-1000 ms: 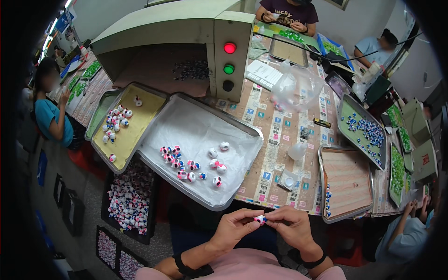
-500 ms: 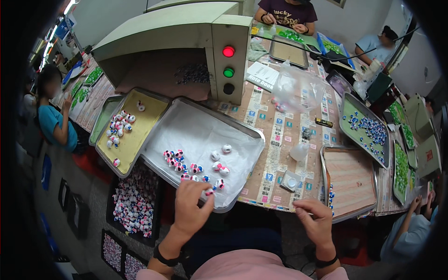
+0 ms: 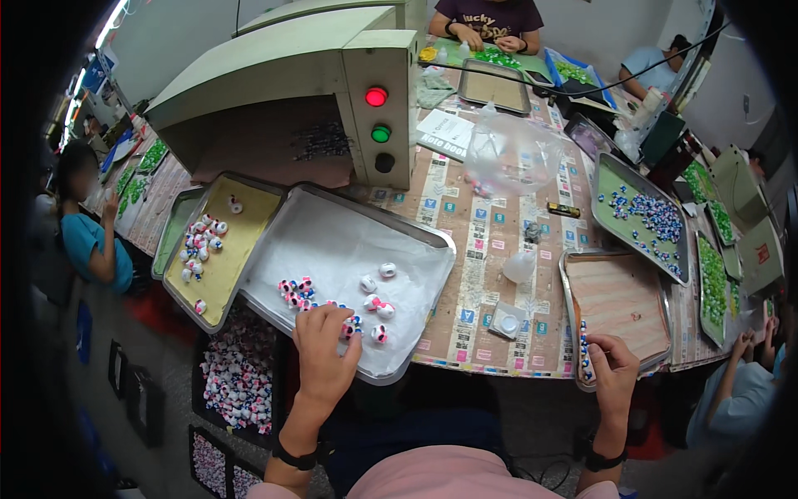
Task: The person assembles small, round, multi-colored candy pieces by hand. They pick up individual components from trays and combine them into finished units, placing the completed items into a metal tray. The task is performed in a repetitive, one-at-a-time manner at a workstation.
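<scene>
My left hand (image 3: 324, 353) is over the near part of a metal tray (image 3: 432, 237) lined with white paper. Its thumb and fingers are curled around a small white, pink and blue painted piece (image 3: 352, 323). Beside the fingers lie several similar painted pieces (image 3: 295, 293), a pink-bowed piece (image 3: 380, 307) and two plain white round ones (image 3: 387, 270). My right hand (image 3: 613, 370) is at the left edge of a tray lined with wood-coloured sheet (image 3: 619, 287). Its fingertips pinch beside a row of small blue-and-white pieces (image 3: 585, 358); what they hold is hidden.
A beige machine (image 3: 378, 166) with lit red and green buttons stands behind the white-lined tray. A yellow-lined tray (image 3: 241, 266) adjoins it, above a dark bin of painted pieces (image 3: 237, 382). A squeeze bottle (image 3: 519, 266) and plastic bag (image 3: 511, 154) lie mid-table. Other people work around.
My right hand has moved right and down onto the row of small pieces. My left hand has shifted slightly left and up among the painted pieces. The whole view has shifted a little.
</scene>
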